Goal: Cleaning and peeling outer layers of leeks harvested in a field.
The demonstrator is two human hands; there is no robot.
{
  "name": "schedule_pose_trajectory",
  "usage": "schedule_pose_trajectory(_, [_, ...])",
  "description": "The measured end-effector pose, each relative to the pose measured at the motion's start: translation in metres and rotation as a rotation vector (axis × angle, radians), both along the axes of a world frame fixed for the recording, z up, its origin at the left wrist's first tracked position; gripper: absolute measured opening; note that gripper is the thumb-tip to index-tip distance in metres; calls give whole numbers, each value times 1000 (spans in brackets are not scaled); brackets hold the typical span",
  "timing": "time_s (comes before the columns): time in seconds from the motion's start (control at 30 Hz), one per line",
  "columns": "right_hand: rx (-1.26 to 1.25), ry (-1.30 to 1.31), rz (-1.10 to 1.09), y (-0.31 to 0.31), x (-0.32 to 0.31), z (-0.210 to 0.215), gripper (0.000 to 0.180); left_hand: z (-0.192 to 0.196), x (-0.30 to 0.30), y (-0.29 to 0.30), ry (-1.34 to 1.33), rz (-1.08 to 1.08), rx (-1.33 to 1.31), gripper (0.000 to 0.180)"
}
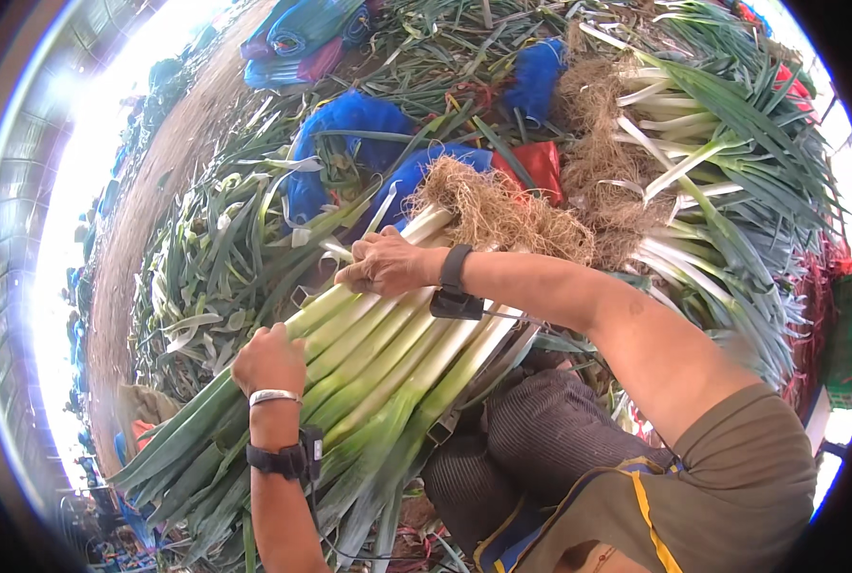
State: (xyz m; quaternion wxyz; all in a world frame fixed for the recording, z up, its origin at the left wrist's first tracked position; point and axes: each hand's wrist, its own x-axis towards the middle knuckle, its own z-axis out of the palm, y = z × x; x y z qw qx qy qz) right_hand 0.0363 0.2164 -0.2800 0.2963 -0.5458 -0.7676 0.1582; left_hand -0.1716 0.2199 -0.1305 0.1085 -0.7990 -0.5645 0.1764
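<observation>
Across my lap lies a row of leeks (388,353), white shafts toward the upper right and green leaves fanning to the lower left. Their tangled brown roots (488,210) stick out past the shafts. My left hand (271,361) is closed around the outermost leek where its leaves begin. Higher on that side, my right hand (385,263) is closed at the pale shafts. A thin pale strip of leek leaf (380,212) pokes up beside its fingers; the fingertips are partly hidden. Both wrists wear dark strapped devices.
More leeks (703,162) are piled at the right, roots facing inward. Blue net bags (350,134) and a red bag (539,170) lie beyond the roots. Loose leaf trimmings (225,229) cover the ground at the left. Folded blue sacks (302,43) sit at the far side.
</observation>
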Motion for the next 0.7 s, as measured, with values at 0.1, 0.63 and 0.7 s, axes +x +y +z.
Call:
schedule_pose_trajectory(0.1, [61,5,-25,-2,1,-6,23,-3,10,15,204,-146,107,37])
schedule_pose_trajectory(0.63, [186,-38,56,16,4,8,23,-11,-32,37,-108,-211,-74,46])
schedule_pose_trajectory(0.7, [172,-53,51,17,6,5,19,-15,-32,40,-88,-219,-85,47])
